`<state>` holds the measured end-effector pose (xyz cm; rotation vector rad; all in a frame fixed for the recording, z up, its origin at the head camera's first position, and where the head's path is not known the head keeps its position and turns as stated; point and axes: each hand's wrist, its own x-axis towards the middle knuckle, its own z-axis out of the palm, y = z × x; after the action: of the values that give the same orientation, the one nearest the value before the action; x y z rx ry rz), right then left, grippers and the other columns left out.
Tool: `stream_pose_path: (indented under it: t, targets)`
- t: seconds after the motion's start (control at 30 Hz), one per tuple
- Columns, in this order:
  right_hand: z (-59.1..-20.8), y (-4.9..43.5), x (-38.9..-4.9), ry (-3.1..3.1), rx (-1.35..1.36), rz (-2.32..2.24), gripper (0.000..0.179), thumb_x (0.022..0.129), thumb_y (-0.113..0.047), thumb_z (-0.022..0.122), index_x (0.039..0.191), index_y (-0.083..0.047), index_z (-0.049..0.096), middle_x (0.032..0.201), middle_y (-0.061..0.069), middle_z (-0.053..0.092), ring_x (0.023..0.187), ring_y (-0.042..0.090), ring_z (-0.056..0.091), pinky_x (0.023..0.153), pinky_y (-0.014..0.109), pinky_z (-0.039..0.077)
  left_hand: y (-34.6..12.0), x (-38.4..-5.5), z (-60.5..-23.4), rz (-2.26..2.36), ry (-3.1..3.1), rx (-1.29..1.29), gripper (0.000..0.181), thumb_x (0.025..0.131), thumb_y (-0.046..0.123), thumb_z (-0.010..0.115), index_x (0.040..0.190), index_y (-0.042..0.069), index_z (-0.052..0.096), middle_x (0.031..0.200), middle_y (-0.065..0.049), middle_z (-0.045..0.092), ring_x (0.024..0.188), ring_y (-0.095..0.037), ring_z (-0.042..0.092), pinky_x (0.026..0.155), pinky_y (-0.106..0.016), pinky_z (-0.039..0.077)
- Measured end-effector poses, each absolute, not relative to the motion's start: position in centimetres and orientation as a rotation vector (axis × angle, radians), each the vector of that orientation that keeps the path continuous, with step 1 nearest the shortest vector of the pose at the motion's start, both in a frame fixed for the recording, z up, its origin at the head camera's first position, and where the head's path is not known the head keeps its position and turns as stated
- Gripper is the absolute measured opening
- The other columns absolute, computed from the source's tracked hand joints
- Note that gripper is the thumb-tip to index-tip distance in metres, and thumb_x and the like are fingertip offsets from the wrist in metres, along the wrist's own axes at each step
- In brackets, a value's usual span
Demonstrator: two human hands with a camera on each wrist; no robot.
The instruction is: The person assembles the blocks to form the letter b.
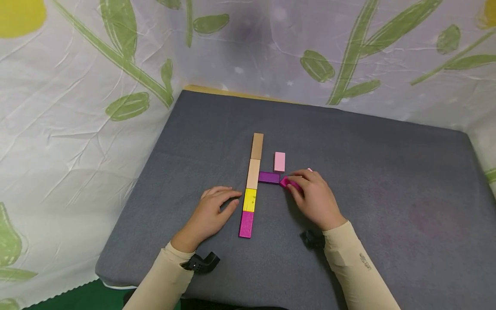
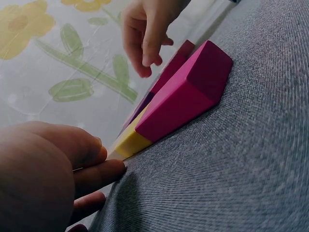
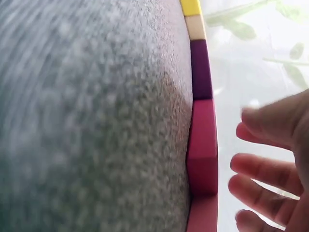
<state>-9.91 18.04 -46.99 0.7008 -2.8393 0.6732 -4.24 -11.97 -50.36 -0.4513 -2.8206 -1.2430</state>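
A straight row of blocks runs away from me: a magenta block [image 1: 246, 224] nearest, then a yellow block [image 1: 249, 200], a beige block [image 1: 253, 174] and a tan block [image 1: 257, 146]. From the beige one a purple block [image 1: 269, 177] branches right, with a second magenta block [image 1: 288, 183] at its end. Over that block hovers my right hand [image 1: 315, 198]; the right wrist view shows its fingers [image 3: 265, 169] apart from the block. My left hand [image 1: 207, 215] rests beside the yellow block, fingers loosely bent, holding nothing.
A light pink block [image 1: 279, 162] lies beyond the purple one. Another pink piece [image 1: 310, 169] is mostly hidden behind my right hand. Grey cloth covers the table [image 1: 387, 193]. A white curtain [image 1: 252, 51] with green leaves hangs along the back and left.
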Motion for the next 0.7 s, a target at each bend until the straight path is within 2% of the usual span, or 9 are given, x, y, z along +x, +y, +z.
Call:
stream_pose_path:
  t: [0.17,0.27,0.37,0.5,0.7]
  targets:
    - [-47.2,18.9,-9.8,-2.804,0.644,0.664,0.023,0.095,0.0,0.067,0.114,-0.002,0.078,0.115,0.013,0.073,0.102,0.034,0.066,0.096,0.05,0.054,-12.1,-4.2,-50.3,-1.243,-2.819,-0.451,0.027,0.105,0.024,0.067,0.127,0.013,0.076,0.125,-0.006,0.076,0.13,-0.027,0.061,0.112,-0.054,0.038]
    - [-47.3,19.2,-9.7,-2.828,0.592,0.676,0.023,0.097,0.0,0.064,0.115,-0.002,0.078,0.115,0.013,0.075,0.098,0.033,0.065,0.091,0.049,0.055,-12.1,-4.3,-50.4,-1.24,-2.817,-0.452,0.027,0.105,0.024,0.067,0.127,0.013,0.076,0.125,-0.006,0.076,0.13,-0.027,0.061,0.112,-0.054,0.038]
    - [-47.4,19.5,-9.6,-2.866,0.535,0.711,0.025,0.1,-0.004,0.061,0.119,-0.004,0.077,0.119,0.013,0.075,0.101,0.032,0.065,0.093,0.049,0.055,-12.1,-4.3,-50.4,-1.234,-2.817,-0.449,0.027,0.105,0.025,0.067,0.127,0.013,0.076,0.125,-0.005,0.076,0.13,-0.027,0.061,0.112,-0.054,0.038]
    - [-47.3,20.0,-9.3,-2.886,0.486,0.738,0.027,0.1,-0.006,0.064,0.125,-0.003,0.076,0.126,0.015,0.075,0.106,0.033,0.065,0.096,0.051,0.054,-12.0,-4.3,-50.4,-1.226,-2.818,-0.454,0.027,0.105,0.025,0.066,0.128,0.013,0.076,0.125,-0.005,0.076,0.13,-0.027,0.061,0.113,-0.054,0.038]
    - [-47.4,21.0,-9.0,-2.858,0.501,0.662,0.026,0.095,-0.005,0.071,0.118,0.006,0.077,0.125,0.019,0.074,0.104,0.037,0.066,0.093,0.051,0.055,-11.9,-4.2,-50.5,-1.228,-2.822,-0.454,0.027,0.105,0.025,0.066,0.128,0.013,0.076,0.125,-0.006,0.076,0.13,-0.027,0.061,0.113,-0.055,0.038]
